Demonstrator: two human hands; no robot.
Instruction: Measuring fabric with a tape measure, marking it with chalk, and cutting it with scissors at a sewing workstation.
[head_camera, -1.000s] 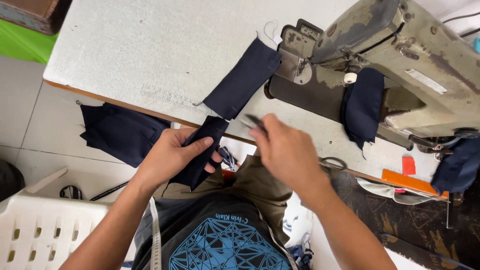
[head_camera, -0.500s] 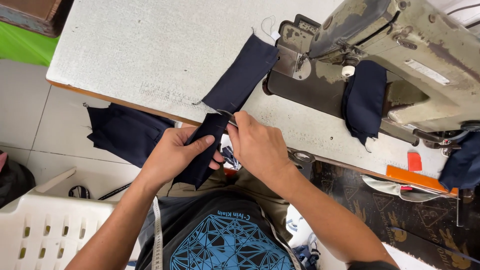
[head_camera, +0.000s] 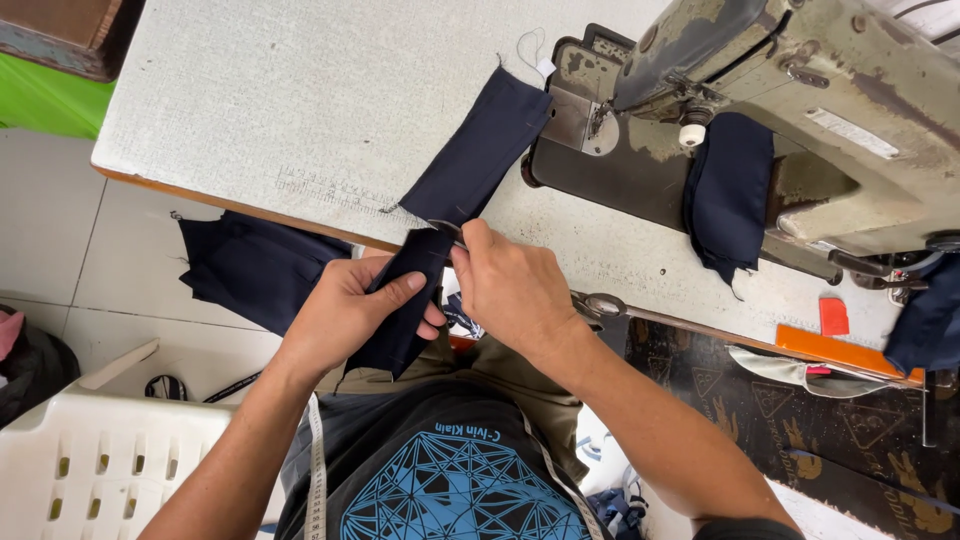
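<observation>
Right hand (head_camera: 515, 290) moved from mid-air onto navy fabric strip (head_camera: 455, 205), snips at table edge.

The navy fabric strip (head_camera: 470, 170) is matt woven cloth with fraying thread at its edges, pinched in both the left hand (head_camera: 345, 315) and the right hand (head_camera: 515, 290). The worktop (head_camera: 300, 110) has a pale, finely speckled, rough-looking laminate face with a bare wooden edge. The sewing machine (head_camera: 800, 110) is painted metal, dull, chipped and stained, with a worn steel plate. The crate (head_camera: 100, 470) is smooth white plastic; the measuring tape (head_camera: 318, 470) looks soft and matt
</observation>
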